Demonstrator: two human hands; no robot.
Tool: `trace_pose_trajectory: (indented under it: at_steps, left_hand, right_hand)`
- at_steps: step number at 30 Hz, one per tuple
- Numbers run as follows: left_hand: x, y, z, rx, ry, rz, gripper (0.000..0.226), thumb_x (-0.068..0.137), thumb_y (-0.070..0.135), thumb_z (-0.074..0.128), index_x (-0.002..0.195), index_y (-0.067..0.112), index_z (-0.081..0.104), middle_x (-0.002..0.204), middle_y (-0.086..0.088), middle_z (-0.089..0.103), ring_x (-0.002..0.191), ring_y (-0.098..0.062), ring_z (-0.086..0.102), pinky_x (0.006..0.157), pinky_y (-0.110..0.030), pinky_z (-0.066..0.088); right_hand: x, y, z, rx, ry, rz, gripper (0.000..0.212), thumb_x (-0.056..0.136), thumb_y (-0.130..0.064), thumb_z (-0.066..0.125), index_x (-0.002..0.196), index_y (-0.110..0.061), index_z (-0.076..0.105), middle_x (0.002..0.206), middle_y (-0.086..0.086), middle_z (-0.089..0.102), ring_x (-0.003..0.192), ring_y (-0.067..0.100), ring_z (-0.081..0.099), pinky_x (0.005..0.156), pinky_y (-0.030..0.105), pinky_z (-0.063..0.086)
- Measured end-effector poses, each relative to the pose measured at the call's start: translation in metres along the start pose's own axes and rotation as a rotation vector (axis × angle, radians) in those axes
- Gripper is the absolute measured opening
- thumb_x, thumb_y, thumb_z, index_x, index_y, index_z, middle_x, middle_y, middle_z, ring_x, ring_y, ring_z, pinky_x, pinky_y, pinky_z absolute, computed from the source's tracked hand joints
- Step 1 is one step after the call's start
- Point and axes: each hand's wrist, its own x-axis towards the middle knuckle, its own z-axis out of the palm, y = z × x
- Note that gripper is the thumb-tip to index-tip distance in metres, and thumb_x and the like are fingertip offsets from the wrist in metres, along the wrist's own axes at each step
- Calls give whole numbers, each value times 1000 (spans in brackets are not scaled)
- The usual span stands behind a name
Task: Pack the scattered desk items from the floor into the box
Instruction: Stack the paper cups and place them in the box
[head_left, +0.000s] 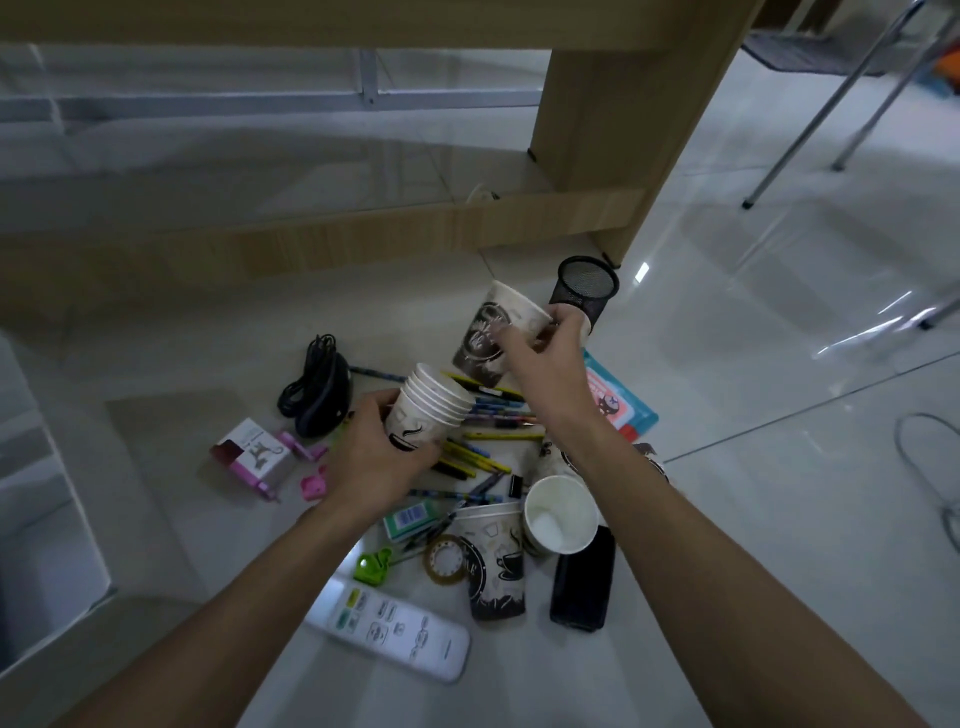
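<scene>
My left hand (374, 457) grips a stack of nested paper cups (434, 402), tilted with the rims pointing up and right. Just above it, my right hand (545, 345) holds a single printed paper cup (491, 332) by its side. Below them on the floor lie several pens and pencils (485, 452), an upright paper cup (558, 514), a paper cup on its side (493, 566), a tape roll (447, 560), a white remote (389, 631) and a black case (583, 582). The box is partly seen at the left edge (47, 509).
A black mesh pen holder (587, 286) stands behind my right hand. A coiled black cable (317, 387), a small pink-and-white carton (252, 452), pink clips (314, 486), a green clip (371, 564) and a blue-red pouch (621, 402) lie around. A wooden desk leg (618, 130) rises behind.
</scene>
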Motion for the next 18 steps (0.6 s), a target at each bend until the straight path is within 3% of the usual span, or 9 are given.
trace_pose_trajectory:
  at_steps: [4,8,11,14,18]
  left_hand:
    - [-1,5,10,-44,-33,30,63,67,28,87,119,32,50,100,20,62,89,-3,65,74,-30,56]
    - [-4,8,15,-109,-68,13,68,61,39,82,119,34,49,108,11,66,93,-13,68,80,-46,60]
    - [-5,7,20,-119,-87,24,67,66,35,85,122,31,49,112,7,65,95,-14,68,82,-44,60]
    - [-14,3,24,-87,-79,37,66,70,32,87,125,30,50,107,18,62,94,-2,63,74,-26,54]
    - [-31,-9,32,-69,-91,15,62,69,26,86,121,33,52,110,12,65,96,-11,65,81,-35,55]
  right_hand:
    - [-21,11,12,-47,-157,-28,48,78,-35,76,115,-22,46,103,-2,66,81,2,68,64,19,55]
    - [-36,18,6,-96,-226,-3,44,87,-43,70,119,-19,53,116,1,63,107,13,63,92,38,56]
    - [-48,17,-16,-106,-267,-64,48,90,-33,67,132,-22,48,131,-4,56,123,7,54,99,27,49]
    - [-57,16,-47,-396,-359,-97,56,79,-18,63,133,-22,50,129,-3,58,116,7,56,89,17,44]
    - [-67,20,-71,-897,-515,-133,61,80,-21,69,138,-24,48,127,1,61,113,19,57,94,33,51]
